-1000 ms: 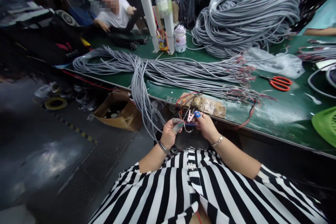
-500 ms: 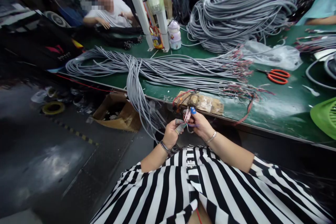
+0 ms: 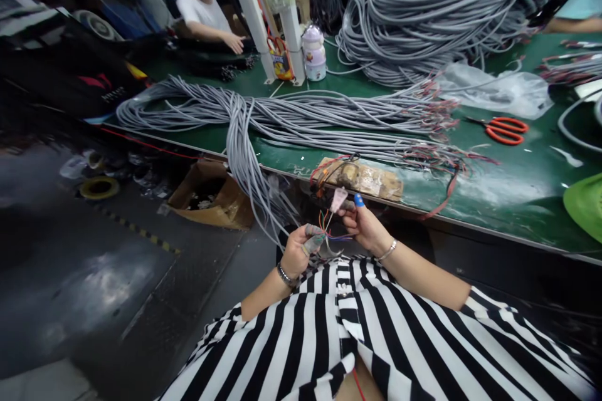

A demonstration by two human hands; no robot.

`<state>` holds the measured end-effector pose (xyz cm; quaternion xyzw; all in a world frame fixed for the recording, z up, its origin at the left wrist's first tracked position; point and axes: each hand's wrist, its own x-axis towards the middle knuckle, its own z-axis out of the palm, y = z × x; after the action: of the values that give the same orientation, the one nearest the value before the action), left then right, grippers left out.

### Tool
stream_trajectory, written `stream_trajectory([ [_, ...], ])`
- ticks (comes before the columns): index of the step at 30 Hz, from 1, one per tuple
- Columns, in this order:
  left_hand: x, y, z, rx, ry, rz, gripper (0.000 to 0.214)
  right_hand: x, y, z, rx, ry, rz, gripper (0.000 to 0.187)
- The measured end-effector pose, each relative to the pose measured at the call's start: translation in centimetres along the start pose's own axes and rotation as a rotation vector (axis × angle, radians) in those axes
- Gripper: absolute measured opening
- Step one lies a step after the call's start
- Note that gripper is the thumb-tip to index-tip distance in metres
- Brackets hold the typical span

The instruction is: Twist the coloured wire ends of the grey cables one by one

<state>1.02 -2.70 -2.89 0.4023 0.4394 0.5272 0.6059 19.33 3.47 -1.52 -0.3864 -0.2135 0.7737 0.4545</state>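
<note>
My left hand point(image 3: 297, 252), with grey coverings on its fingertips, is closed on the end of a grey cable, where thin coloured wires point(image 3: 336, 237) fan out. My right hand point(image 3: 365, 225), with blue on the thumb tip, pinches a small pale pink piece point(image 3: 338, 198). A thin light shaft or wire runs from that piece down to the fanned wires; its kind cannot be made out. Both hands are in front of the bench edge, just below a taped wooden block point(image 3: 367, 180) with dark and red leads.
Grey cables point(image 3: 301, 113) with stripped ends lie along the green bench point(image 3: 508, 200); some hang over its edge. Behind are a big cable coil point(image 3: 437, 12), a plastic bag point(image 3: 498, 91) and orange-handled scissors point(image 3: 506, 130). A cardboard box point(image 3: 216, 197) stands below left. A co-worker point(image 3: 207, 15) sits opposite.
My hands have moved apart, the left going down and left, the right slightly to the right. The pink piece and spread wires show more clearly. The co-worker's arm has shifted.
</note>
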Motion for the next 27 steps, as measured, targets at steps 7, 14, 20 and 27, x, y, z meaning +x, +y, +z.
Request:
stream_trajectory([
  [7,-1.7,-0.3,-1.6,0.033,0.080,0.047,0.036,-0.7,-0.1,-0.2,-0.047,-0.034,0.006,0.050],
  [14,-1.2,0.9,-1.2,-0.074,0.090,0.039,0.044,-1.7,0.4,-0.5,-0.236,-0.189,0.012,0.035],
  [20,-0.7,1.1,-1.2,-0.052,0.070,0.004,0.041,-3.6,0.2,0.8,-0.779,-0.405,-0.397,0.053],
  [27,-0.7,1.6,-0.7,0.169,0.106,0.152,0.030,-4.7,0.7,1.9,-1.007,-0.240,-0.694,0.036],
])
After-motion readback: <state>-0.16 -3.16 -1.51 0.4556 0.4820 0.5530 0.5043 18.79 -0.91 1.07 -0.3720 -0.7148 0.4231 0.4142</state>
